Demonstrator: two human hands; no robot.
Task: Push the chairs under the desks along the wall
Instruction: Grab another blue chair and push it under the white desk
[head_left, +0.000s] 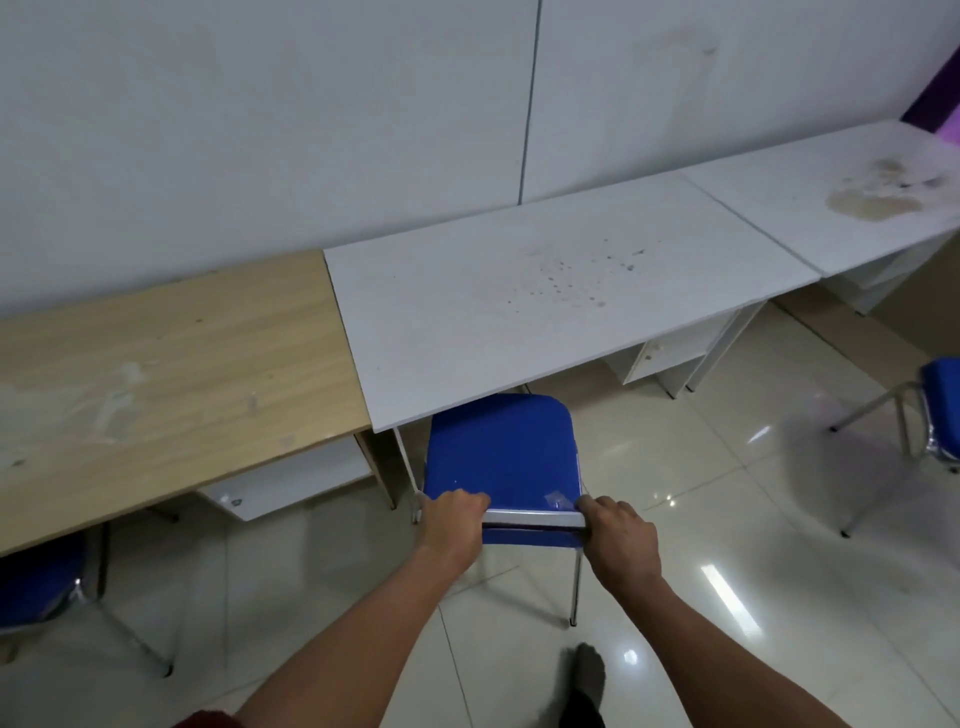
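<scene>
A blue padded chair (501, 449) with metal legs stands in front of the middle white desk (545, 291), its front edge just under the desk's rim. My left hand (452, 522) grips the left end of the chair's backrest top. My right hand (618, 535) grips the right end of the same backrest. A wooden desk (171, 374) stands at the left with another blue chair (39, 587) partly under it. A third blue chair (940, 410) stands away from the stained white desk (831, 208) at the right.
All three desks line a white wall (363, 114). White drawer units (660, 356) sit under the desks. The floor is glossy pale tile (727, 519). My foot in a grey sock (589, 675) is behind the chair.
</scene>
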